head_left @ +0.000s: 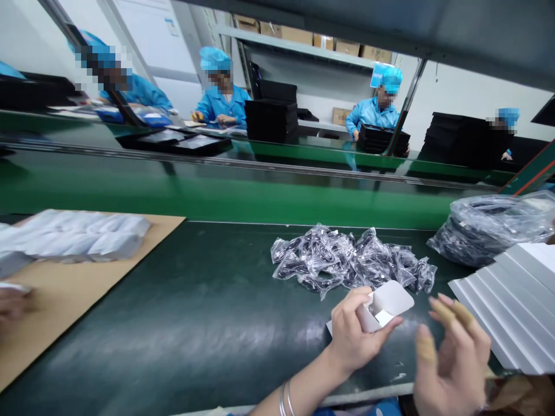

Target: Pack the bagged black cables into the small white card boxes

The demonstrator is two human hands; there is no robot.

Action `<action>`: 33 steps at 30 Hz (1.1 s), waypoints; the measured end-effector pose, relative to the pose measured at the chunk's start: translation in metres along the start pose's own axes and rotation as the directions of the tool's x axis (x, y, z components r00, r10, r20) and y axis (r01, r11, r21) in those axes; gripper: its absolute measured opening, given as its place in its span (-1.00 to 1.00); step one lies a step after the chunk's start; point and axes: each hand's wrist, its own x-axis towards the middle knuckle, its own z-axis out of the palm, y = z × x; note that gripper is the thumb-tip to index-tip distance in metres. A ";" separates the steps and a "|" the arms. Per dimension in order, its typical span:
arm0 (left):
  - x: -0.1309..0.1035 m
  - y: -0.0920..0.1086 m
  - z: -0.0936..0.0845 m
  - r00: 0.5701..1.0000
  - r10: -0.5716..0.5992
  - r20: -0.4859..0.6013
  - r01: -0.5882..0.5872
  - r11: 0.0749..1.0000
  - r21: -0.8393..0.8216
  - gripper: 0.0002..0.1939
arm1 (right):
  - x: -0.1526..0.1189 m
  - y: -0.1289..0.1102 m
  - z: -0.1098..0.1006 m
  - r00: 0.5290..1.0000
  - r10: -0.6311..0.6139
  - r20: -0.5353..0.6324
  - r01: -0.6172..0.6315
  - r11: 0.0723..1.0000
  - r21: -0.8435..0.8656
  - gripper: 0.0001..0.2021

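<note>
My left hand [353, 329] is wrapped round a small white cardboard box [392, 303], its end flap standing up and its mouth facing right. Inside the box's mouth a white inner part shows, too small to make out. To the right of the box, my right hand [453, 352] has its fingers apart and holds nothing; finger cots cover the thumb and some fingertips. Just beyond the box lies a heap of dark cables in clear plastic bags [329, 257]. Flat white boxes [511, 306] are stacked in an overlapping row beside my right hand.
A large clear bag of dark bagged items [489, 225] sits at the right. On the left, wrapped white packages [82, 234] lie on a cardboard sheet [95, 277], near another person's blurred hand [13, 303]. A green conveyor edge [217, 193] runs across; people in blue work beyond.
</note>
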 end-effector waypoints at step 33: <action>-0.013 0.002 0.004 0.998 -0.026 0.064 0.032 0.995 -0.094 -0.57 | 0.004 -0.014 -0.005 0.886 -0.309 0.346 0.378 0.913 -0.152 -0.80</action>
